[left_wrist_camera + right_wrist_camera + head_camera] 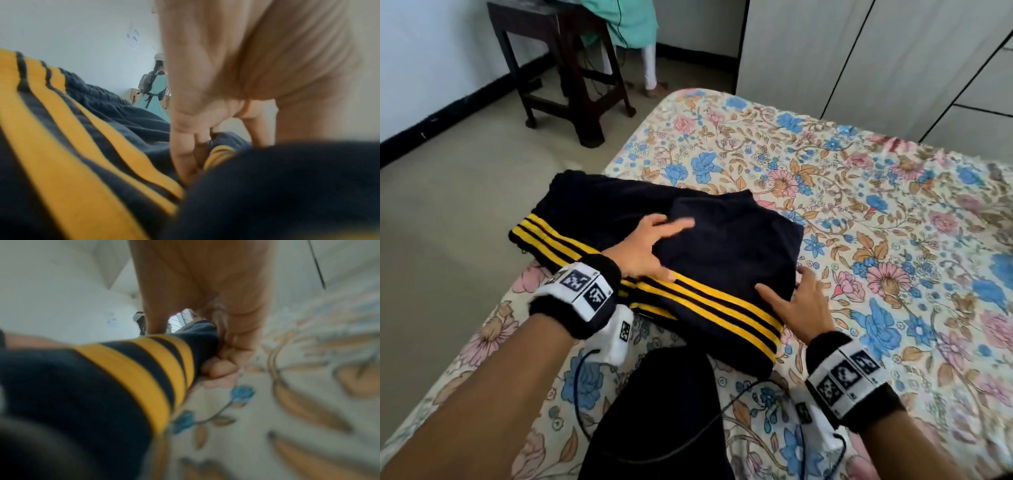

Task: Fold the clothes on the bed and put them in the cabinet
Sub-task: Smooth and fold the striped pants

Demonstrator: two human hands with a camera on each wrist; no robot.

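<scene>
Dark navy trousers [722, 240] with yellow side stripes lie folded near the bed's left edge. My left hand [650, 246] rests flat on top of them, fingers spread and thumb by the stripes. In the left wrist view its fingers [185, 154] press down into the trousers [82, 146]. My right hand [796, 298] is at the bundle's right edge, thumb on top. In the right wrist view its fingers [220, 369] curl round the edge of the striped cloth [123, 378].
The flowered bedsheet [859, 205] stretches bare to the right and far side. White cabinet doors [893, 68] stand behind the bed. A dark wooden table [571, 68] and a person in teal [630, 27] are at the back left. Dark cloth [661, 411] and cables lie at the near edge.
</scene>
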